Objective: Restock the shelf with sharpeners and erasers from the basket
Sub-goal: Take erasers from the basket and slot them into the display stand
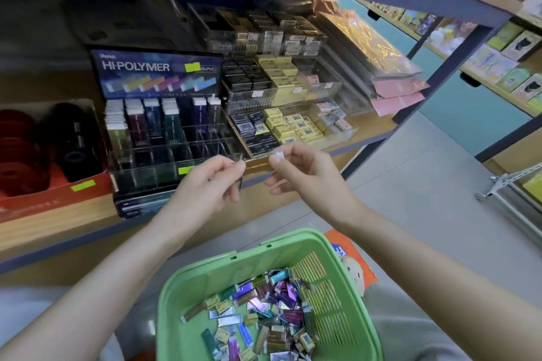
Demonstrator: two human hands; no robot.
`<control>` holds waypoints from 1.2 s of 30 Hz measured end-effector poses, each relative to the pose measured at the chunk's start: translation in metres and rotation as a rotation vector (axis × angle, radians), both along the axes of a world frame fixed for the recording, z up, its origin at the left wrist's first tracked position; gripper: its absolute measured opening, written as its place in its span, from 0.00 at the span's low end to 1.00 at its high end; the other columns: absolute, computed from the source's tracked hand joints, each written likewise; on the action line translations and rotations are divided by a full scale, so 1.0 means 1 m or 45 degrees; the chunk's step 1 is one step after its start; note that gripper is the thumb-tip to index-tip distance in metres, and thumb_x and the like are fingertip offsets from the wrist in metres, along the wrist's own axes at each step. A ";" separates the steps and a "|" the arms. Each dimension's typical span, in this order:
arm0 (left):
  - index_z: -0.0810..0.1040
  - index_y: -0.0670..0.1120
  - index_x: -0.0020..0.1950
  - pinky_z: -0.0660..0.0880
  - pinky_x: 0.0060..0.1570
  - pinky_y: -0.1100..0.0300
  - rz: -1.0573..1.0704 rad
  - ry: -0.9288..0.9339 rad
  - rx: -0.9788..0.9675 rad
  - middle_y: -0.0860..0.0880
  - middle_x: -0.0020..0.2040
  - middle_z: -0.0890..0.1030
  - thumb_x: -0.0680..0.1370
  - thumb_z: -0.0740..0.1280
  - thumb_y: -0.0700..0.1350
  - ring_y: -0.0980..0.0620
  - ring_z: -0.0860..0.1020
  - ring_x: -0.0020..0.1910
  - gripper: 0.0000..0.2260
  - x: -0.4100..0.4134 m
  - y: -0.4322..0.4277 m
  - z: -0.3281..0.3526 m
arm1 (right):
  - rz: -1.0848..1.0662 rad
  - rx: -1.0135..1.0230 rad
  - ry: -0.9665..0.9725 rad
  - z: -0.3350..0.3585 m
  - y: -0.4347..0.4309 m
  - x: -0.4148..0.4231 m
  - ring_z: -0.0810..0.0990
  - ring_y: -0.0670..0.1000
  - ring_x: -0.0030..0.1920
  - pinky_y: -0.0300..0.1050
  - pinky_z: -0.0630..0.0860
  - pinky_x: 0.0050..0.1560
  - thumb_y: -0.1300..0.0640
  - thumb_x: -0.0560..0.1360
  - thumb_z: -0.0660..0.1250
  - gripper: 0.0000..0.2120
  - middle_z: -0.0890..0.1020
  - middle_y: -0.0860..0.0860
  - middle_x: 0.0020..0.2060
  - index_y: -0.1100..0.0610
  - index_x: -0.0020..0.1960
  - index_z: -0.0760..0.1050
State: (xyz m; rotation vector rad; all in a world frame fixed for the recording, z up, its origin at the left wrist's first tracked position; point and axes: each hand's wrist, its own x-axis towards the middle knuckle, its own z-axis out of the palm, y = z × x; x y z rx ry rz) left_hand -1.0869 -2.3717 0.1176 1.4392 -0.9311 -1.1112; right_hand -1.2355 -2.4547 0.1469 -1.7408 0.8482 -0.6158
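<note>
The shelf (44, 226) is carrying an eraser display (164, 114); the green basket (205, 280) below is holding loose erasers (264, 311). The right hand (302, 176) is pinching a small white eraser (278, 154) before the display; whether the curled left hand (214, 184) is gripping anything, I cannot tell

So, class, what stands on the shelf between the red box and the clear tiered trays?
The Hi-Polymer eraser display stands between the red box and the clear tiered trays; the head view shows it.
</note>
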 end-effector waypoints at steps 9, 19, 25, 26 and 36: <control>0.67 0.44 0.48 0.67 0.32 0.61 0.189 0.507 0.067 0.42 0.45 0.77 0.67 0.62 0.24 0.52 0.71 0.34 0.18 0.047 0.041 0.005 | -0.060 -0.100 -0.122 0.029 0.002 0.036 0.82 0.49 0.39 0.38 0.79 0.42 0.61 0.79 0.63 0.04 0.81 0.53 0.38 0.59 0.46 0.74; 0.67 0.40 0.57 0.72 0.23 0.65 0.341 0.226 -0.076 0.48 0.48 0.84 0.83 0.54 0.42 0.52 0.74 0.24 0.07 0.081 0.083 0.010 | 0.054 -0.254 -0.025 0.016 0.010 0.137 0.81 0.49 0.38 0.46 0.81 0.46 0.62 0.77 0.65 0.05 0.81 0.50 0.36 0.55 0.44 0.74; 0.68 0.41 0.49 0.60 0.21 0.67 0.502 0.338 -0.035 0.47 0.35 0.79 0.82 0.54 0.36 0.57 0.64 0.24 0.05 0.097 0.088 0.012 | 0.197 -0.546 0.211 0.011 0.018 0.168 0.81 0.51 0.36 0.54 0.79 0.48 0.63 0.75 0.67 0.06 0.79 0.51 0.34 0.54 0.42 0.74; 0.69 0.42 0.49 0.62 0.22 0.66 0.537 0.397 -0.027 0.45 0.39 0.77 0.81 0.55 0.34 0.56 0.66 0.26 0.06 0.099 0.089 0.011 | 0.204 -0.559 0.224 0.012 0.018 0.171 0.80 0.50 0.36 0.54 0.79 0.47 0.64 0.75 0.67 0.05 0.79 0.51 0.34 0.56 0.43 0.74; 0.76 0.55 0.57 0.57 0.24 0.67 0.403 0.265 -0.117 0.52 0.31 0.70 0.83 0.55 0.47 0.59 0.61 0.25 0.11 0.115 0.105 0.005 | 0.352 -0.636 0.300 0.023 0.027 0.177 0.80 0.48 0.35 0.44 0.81 0.40 0.65 0.76 0.66 0.04 0.77 0.53 0.36 0.58 0.47 0.72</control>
